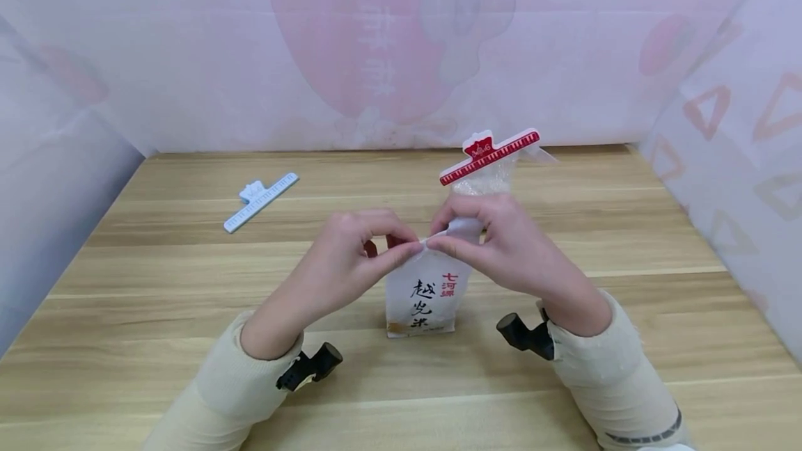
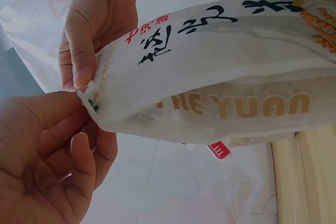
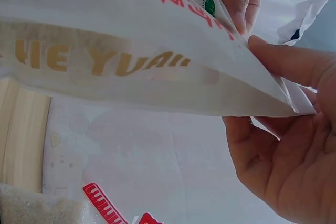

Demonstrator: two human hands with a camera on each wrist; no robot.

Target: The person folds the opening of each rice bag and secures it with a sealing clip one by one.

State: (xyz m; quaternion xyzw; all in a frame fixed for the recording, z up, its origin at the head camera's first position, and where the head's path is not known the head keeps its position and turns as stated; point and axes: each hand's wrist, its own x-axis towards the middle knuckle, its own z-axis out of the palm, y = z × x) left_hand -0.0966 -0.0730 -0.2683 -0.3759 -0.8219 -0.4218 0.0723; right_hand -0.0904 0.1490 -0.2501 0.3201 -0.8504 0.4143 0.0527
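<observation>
A white paper rice bag (image 1: 429, 298) with black and red lettering stands upright on the table in front of me. My left hand (image 1: 351, 249) pinches its top edge between thumb and fingers. Close beside it, my right hand (image 1: 507, 246) pinches the same edge, and the fingertips of both hands nearly meet. In the left wrist view, the bag's (image 2: 210, 51) top corner is bunched between the two hands. Gold letters show on the bag's side panel in both wrist views. The right wrist view has my right hand (image 3: 289, 140) at the folded top.
Behind the bag, a red and white sealing clip (image 1: 490, 156) sits across the top of a clear bag of rice (image 1: 485, 183). A light blue sealing clip (image 1: 262, 202) lies at the left on the wooden table (image 1: 188, 270). Printed cloth walls (image 1: 207, 75) enclose the back and sides.
</observation>
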